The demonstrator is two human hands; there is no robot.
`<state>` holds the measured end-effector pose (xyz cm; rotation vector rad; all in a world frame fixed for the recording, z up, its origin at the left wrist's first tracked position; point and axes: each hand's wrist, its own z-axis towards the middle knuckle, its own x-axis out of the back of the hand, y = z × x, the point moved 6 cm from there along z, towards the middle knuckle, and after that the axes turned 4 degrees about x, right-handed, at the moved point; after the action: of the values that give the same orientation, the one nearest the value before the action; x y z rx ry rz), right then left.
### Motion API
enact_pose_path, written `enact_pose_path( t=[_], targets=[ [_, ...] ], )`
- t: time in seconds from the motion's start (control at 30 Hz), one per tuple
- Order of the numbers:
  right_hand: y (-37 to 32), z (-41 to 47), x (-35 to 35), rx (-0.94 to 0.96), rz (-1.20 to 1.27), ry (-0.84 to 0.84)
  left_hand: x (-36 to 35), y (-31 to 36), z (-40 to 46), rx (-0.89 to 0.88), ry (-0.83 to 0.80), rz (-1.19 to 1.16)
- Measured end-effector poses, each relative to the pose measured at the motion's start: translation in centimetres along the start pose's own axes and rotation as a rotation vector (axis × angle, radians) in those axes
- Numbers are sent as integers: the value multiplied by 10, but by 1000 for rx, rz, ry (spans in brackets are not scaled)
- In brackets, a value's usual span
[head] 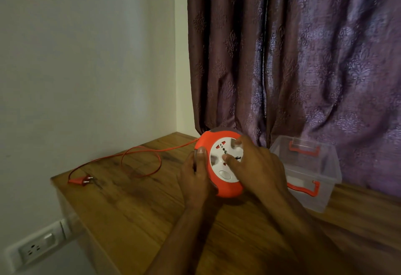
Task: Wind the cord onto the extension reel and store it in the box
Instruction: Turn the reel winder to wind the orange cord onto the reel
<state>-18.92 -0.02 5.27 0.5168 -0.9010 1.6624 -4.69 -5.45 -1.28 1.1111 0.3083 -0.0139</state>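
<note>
Setting: wooden table is standing in a corner, with a plain wall on the left and a patterned purple curtain hanging behind.
Extension reel: orange housing with a white socket face is sitting tilted toward the camera, near the back of the table, just beside the box.
Left hand: it is gripping the reel's left rim, thumb lying over the orange edge and fingers curled behind it.
Right hand: fingers are spread on the white face, fingertips pressing into it (whether they are hooking a recess or only pressing flat cannot be told).
Cord: orange lead is running out of the reel's upper left, lying in one loose loop across the table.
Plug: it is resting near the table's left edge, well apart from the reel.
Step in hand: winding is judged to be barely under way, since most of the visible cord is lying unwound.
Doing it well: left hand should be holding the housing steady while the right is turning the face evenly, so the cord is feeding in without kinking at the loop.
Edges: plug is lying close to the left drop-off and could be slipping over as the cord is dragged.
Open room: bare wood is lying between loop and reel for the cord's travel.
Box: clear tub with orange latches is standing open, to the reel's right against the curtain.
Wall socket: it is sitting low on the wall, below table level.
</note>
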Motion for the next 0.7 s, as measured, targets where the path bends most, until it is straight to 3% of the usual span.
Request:
enact_pose_path(
  t=[0.23, 0.43, 0.7],
  targets=[
    [-20, -2, -4, 282, -103, -226, 4, -3, 2, 63, 48, -40],
    [-16, -7, -13, 298, -126, -364, 6, -3, 3, 98, 65, 13],
    [-15, -8, -12, 334, -132, -370, 2, -4, 3, 87, 25, -44]
  ],
)
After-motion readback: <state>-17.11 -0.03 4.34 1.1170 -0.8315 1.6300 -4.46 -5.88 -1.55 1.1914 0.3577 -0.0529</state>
